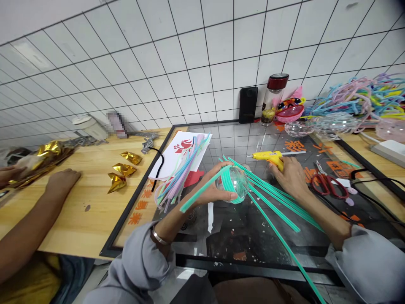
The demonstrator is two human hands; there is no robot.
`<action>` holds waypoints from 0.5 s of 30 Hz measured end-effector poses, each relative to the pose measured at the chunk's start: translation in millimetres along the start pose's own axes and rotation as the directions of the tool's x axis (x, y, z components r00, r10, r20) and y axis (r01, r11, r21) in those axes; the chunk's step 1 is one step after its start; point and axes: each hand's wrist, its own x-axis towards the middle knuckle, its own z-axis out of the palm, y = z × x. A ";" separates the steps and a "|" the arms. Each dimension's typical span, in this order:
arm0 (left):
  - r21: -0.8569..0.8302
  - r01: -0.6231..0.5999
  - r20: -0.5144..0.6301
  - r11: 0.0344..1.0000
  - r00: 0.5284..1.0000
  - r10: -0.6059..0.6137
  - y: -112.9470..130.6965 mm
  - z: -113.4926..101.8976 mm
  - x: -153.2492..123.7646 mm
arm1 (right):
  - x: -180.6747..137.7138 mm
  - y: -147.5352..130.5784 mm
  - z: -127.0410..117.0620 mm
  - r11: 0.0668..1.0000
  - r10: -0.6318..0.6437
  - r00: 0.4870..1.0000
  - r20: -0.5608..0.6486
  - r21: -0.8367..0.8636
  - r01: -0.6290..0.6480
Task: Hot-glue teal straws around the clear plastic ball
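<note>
My left hand (pixel 211 188) is closed around a clear plastic ball (pixel 242 180), thumb across its front. Bands of teal pipe cleaner (pixel 227 181) wrap the ball's left side, and one loose end sticks out over my wrist. In my right hand (pixel 293 177) is a yellow hot glue gun (pixel 268 156), its nozzle pointing left, above and apart from the ball. A pale glue stick (pixel 297 152) shows behind it. Several loose teal pipe cleaners (pixel 278 198) fan out between the ball and my right forearm, one reaching past the table's front edge.
Red-handled scissors (pixel 330 185) and black cables lie at right. Pastel pipe cleaners (pixel 182 173) rest on white paper (pixel 167 147). A phone (pixel 248 104) and glass bottle (pixel 271 101) stand by the wall. At left, another person's arm (pixel 47 202) lies near gold foil pieces (pixel 124 169).
</note>
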 end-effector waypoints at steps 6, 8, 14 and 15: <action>-0.072 0.024 -0.017 0.997 1.000 -0.026 -6.1 2.1 -0.7 | -1.6 -0.9 4.2 0.999 -0.026 0.998 -0.062 -0.029 0.024; -0.052 0.036 -0.013 0.998 0.999 -0.037 -6.3 2.2 -1.3 | -2.5 -2.2 3.2 0.999 -0.028 0.998 -0.058 -0.043 0.025; -0.067 -0.015 0.004 0.998 1.000 0.016 -5.7 1.4 -0.4 | -2.7 -4.7 -1.7 0.992 -0.040 0.999 0.000 -0.123 0.040; -0.064 -0.024 0.004 0.998 1.000 0.024 -6.3 1.2 -0.1 | -2.5 -5.0 -2.5 0.991 -0.037 0.999 0.012 -0.130 0.038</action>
